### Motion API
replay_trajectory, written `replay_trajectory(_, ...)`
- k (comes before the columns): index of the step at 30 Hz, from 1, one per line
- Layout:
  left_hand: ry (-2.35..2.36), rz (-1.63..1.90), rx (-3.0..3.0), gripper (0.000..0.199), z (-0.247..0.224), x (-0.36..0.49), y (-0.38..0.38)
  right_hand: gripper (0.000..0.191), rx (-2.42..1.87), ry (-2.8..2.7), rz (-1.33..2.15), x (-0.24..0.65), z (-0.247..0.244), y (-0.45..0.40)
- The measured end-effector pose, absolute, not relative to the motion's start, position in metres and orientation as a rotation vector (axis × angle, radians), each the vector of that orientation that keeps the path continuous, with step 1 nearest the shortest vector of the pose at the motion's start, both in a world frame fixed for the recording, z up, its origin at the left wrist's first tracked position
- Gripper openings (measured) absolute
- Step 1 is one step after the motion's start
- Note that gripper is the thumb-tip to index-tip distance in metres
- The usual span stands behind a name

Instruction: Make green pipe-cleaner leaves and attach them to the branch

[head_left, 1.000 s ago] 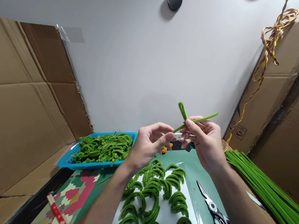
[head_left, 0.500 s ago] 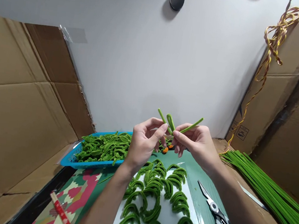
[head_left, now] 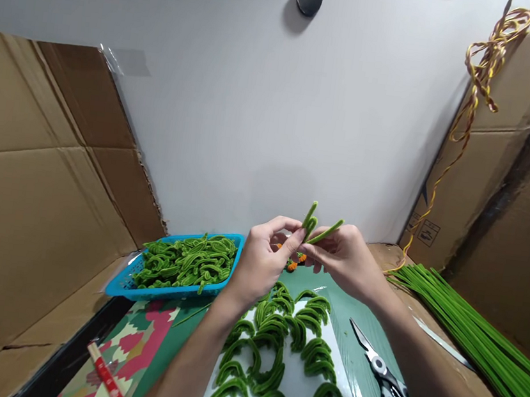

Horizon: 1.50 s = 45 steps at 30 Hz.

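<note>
Between my hands is a green pipe cleaner (head_left: pixel 311 223), bent into a narrow loop with two ends sticking up and outward. My left hand (head_left: pixel 271 251) pinches it at the base of the loop with thumb and forefinger. My right hand (head_left: pixel 342 256) grips it close by, and its end slants up to the right past the fingers. Both hands are raised above a white board (head_left: pixel 294 376), where several curved green pipe-cleaner pieces (head_left: pixel 272 331) lie in rows. Some of those pieces are hidden behind my left wrist.
At the left, a blue basket (head_left: pixel 171 293) holds many bent green pieces. Scissors (head_left: pixel 379 367) lie right of the board, near a bundle of straight green pipe cleaners (head_left: pixel 473 346). Red-wrapped chopsticks (head_left: pixel 106 375) lie front left. Orange bits (head_left: pixel 292 266) show behind my hands. Cardboard walls (head_left: pixel 28 195) flank the table.
My hands have come closer together. The left end of the pipe cleaner has swung to the right, now upright beside the loop, and the loop looks smaller and tighter.
</note>
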<state>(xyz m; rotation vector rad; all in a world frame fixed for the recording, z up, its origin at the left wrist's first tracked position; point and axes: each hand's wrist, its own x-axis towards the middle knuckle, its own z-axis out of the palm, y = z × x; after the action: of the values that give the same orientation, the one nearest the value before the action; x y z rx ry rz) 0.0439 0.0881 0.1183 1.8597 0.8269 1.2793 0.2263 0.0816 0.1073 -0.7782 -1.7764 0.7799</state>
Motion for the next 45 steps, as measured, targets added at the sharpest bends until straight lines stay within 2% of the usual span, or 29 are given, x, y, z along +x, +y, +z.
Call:
replay_trajectory(8,0.779,1.000,1.900,0.038,0.120,0.043,0.087,0.029,-0.778,-1.694,0.771,0.242,0.113,0.080)
replay_trajectory(19,0.718,0.970,1.883,0.029,0.121,0.044,0.082,0.030,-0.710,-1.457,0.750,0.239,0.118,0.073)
replay_trajectory(31,0.683,1.185,1.749,0.032,0.116,0.051,0.082,0.024,-0.671,-1.310,0.711,0.227,0.115,0.070)
replay_trajectory(40,0.614,1.127,1.835,0.024,0.111,0.058,0.077,0.032,-0.648,-1.204,0.712,0.220,0.108,0.072)
replay_trajectory(45,0.659,1.159,1.869,0.026,0.113,0.060,0.071,0.025,-0.672,-1.256,0.690,0.220,0.108,0.071)
